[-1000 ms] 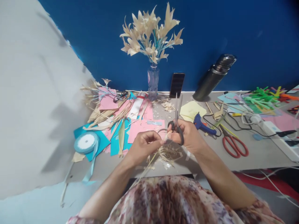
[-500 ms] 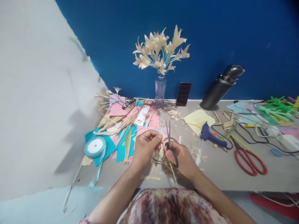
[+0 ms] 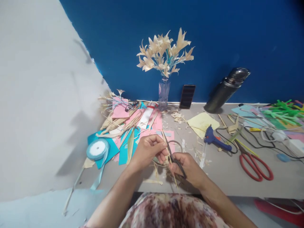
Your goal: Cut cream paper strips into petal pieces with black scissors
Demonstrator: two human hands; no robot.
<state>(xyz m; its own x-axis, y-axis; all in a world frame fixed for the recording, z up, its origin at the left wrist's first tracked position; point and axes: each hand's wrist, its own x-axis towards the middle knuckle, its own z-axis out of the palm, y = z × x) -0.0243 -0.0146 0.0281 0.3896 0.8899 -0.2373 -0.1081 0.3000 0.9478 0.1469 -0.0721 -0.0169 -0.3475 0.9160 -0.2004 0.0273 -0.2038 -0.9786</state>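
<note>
My left hand (image 3: 148, 150) pinches a thin strip of dried straw-coloured leaf (image 3: 171, 171) above the near edge of the grey table (image 3: 225, 177). My right hand (image 3: 190, 167) grips a pair of black-handled scissors (image 3: 174, 156), blades pointing up and left toward the left fingertips. The blades meet the strip right beside my left thumb. A small heap of leaf trimmings (image 3: 163, 171) lies under both hands.
A vase of pale leaf flowers (image 3: 165, 63) stands at the back by a phone (image 3: 187, 96) and a dark flask (image 3: 225, 90). Pink and teal paper sheets (image 3: 125, 139), a ribbon spool (image 3: 97, 149), a blue glue gun (image 3: 215, 139), red scissors (image 3: 254, 160) and cables lie around.
The right hand dropped lower and tilted the scissors from upright to leaning left, blades now at the strip by the left fingers. The camera view shifted slightly.
</note>
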